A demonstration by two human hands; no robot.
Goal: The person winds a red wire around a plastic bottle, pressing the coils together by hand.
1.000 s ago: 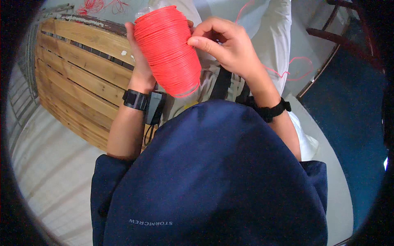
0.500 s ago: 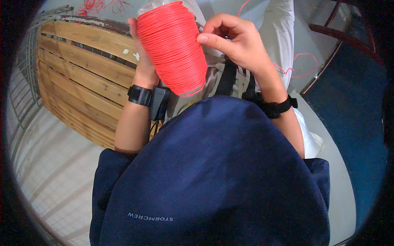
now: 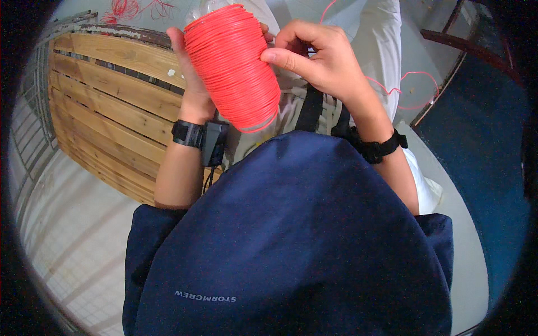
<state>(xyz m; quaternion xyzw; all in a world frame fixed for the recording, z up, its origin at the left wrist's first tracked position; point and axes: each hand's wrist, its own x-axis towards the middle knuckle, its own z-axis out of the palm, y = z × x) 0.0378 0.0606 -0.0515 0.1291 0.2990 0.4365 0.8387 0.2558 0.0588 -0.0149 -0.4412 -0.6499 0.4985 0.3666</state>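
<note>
Closely wound turns of red cord (image 3: 232, 70) cover a rounded clear plastic core (image 3: 213, 8), which shows at the top. My left hand (image 3: 193, 89) grips this coil from its left side and from behind; most of its fingers are hidden, with some fingertips showing past the right edge. My right hand (image 3: 325, 59) is closed in a pinch at the coil's right side, its thumb tip against the wound turns. A strand of cord runs down from above to the right hand's fingers. The pinched bit itself is hidden.
A slatted wooden bench (image 3: 117, 95) stands to the left, beside metal rails. Tangled red cord (image 3: 124, 8) lies at the far left. A loose red loop (image 3: 414, 107) lies on the right near a dark frame (image 3: 465, 45). A black device (image 3: 213, 143) is strapped at my left wrist.
The coil has tilted slightly and shifted a little left in my left hand. My right hand has moved slightly left with it. The loose cord on the right has shifted.
</note>
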